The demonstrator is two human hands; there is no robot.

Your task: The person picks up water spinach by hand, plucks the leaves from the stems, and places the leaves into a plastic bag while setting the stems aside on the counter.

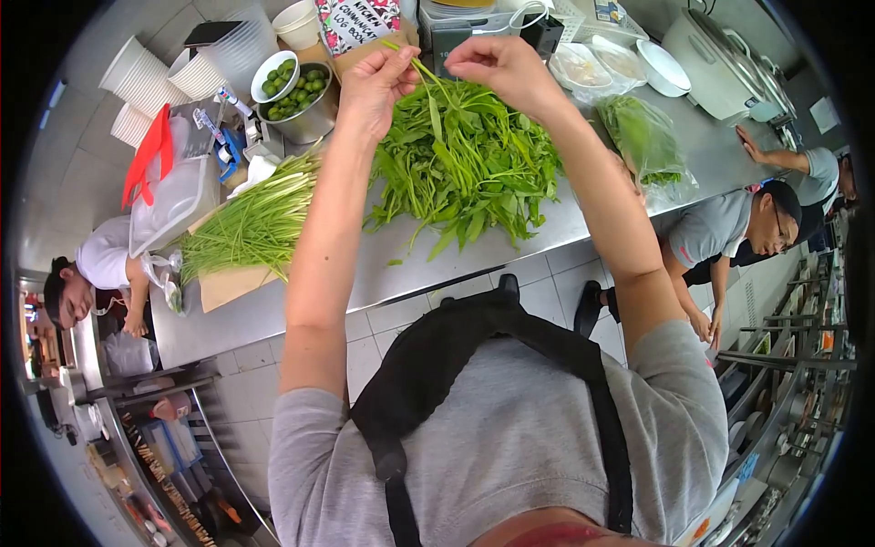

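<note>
My left hand (378,87) pinches a green stem (421,66) near its upper end, above the back of the counter. To its right, my right hand (497,66) is raised with fingertips bent together; whether anything small is between them is hard to make out. Beneath both hands spreads a large heap of leafy greens (469,164) on the steel counter (383,269). Left of my left forearm, long thin green stalks (260,214) lie on brown paper (223,290).
Behind are a metal pot (314,105) of small green fruits, stacked cups (146,77), a log book (360,23) and a white bowl (663,68). Bagged greens (643,137) lie right. A plastic bin (182,205) stands left. Other people stand at both sides.
</note>
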